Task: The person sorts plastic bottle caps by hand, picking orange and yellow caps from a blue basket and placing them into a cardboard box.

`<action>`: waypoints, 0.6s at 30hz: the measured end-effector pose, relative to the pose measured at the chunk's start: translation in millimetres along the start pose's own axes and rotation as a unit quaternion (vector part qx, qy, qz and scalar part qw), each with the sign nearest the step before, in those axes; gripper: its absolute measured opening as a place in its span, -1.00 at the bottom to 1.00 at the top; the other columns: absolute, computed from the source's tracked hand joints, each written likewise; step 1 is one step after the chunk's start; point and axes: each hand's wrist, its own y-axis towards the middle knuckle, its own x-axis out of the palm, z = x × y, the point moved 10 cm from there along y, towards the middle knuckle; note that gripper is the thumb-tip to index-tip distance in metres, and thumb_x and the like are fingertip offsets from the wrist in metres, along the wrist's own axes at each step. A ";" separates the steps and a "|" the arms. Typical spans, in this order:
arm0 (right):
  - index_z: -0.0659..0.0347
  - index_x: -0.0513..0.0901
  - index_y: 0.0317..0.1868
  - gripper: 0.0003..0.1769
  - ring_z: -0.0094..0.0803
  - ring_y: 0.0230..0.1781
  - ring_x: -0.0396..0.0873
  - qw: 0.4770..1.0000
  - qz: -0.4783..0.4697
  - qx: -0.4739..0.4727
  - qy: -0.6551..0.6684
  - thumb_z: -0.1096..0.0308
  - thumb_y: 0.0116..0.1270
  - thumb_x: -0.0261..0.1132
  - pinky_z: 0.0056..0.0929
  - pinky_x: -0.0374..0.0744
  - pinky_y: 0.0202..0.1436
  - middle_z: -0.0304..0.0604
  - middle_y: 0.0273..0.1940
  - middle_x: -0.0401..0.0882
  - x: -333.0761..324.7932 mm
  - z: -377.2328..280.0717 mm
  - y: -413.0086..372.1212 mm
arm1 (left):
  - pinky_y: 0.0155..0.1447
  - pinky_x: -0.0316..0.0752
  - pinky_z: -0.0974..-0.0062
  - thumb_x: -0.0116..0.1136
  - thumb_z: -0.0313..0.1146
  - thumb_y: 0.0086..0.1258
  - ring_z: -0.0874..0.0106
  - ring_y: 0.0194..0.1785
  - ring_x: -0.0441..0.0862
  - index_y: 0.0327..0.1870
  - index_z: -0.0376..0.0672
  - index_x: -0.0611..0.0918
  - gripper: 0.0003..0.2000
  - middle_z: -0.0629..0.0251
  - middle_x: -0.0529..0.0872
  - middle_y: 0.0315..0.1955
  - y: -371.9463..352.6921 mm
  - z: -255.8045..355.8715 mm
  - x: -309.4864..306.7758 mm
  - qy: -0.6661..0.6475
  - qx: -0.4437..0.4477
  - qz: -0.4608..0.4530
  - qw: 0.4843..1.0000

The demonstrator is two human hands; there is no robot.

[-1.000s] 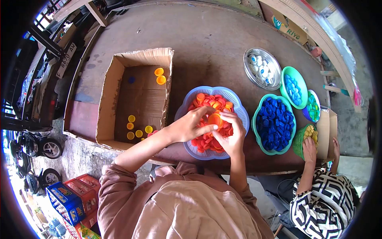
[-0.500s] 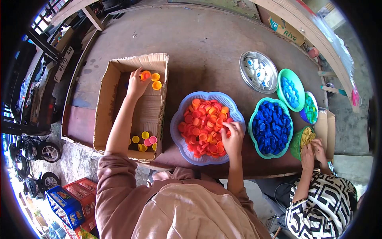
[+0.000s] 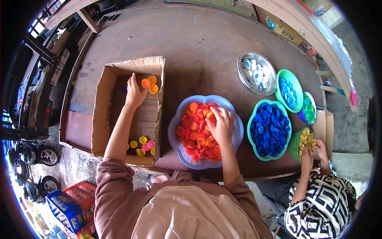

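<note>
Left grip (image 3: 133,95) spread inside box (image 3: 100,107), just beside orange caps (image 3: 149,84); right grip (image 3: 220,123) curled on red caps (image 3: 195,137) in basket (image 3: 174,140), pinch unclear. Caps probably light, stiff, slick: take by rim.

Three orange caps (image 3: 149,84), flat, at cardboard box's (image 3: 104,103) far end
</note>
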 end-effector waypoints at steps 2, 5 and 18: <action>0.08 0.61 -0.07 -0.59 -0.20 -0.03 0.46 1.000 -0.019 -0.003 -0.006 0.19 0.04 0.43 -0.19 0.36 0.09 -0.21 -0.09 0.50 15.2 2.9 0.6 | 0.27 0.36 0.24 0.31 -0.18 0.20 0.06 0.18 0.39 0.40 -0.30 0.03 -0.14 -0.08 0.19 0.26 -8.6 24.7 -18.9 -0.020 0.035 0.016 0.999; 0.13 0.61 -0.16 -0.65 -0.15 -0.12 0.50 0.997 0.003 0.001 0.072 0.29 0.02 0.44 -0.18 0.43 -0.03 -0.15 -0.16 0.51 11.2 12.7 -2.5 | 0.12 0.47 0.33 0.30 -0.29 0.22 0.21 0.05 0.45 0.38 -0.28 0.10 -0.22 -0.02 0.20 0.26 -25.9 68.6 -45.7 -0.058 0.062 0.006 0.996; 0.34 0.43 0.21 -0.40 -0.42 -0.03 0.58 0.930 -0.025 0.106 0.351 0.57 0.12 0.38 -0.46 0.53 0.04 -0.06 0.02 0.60 -27.2 47.9 -55.8 | 0.18 0.36 0.29 0.30 -0.46 0.12 0.21 0.14 0.40 0.28 -0.19 0.30 -0.35 0.08 0.36 0.20 -90.5 189.1 -83.2 -0.073 0.233 0.043 0.969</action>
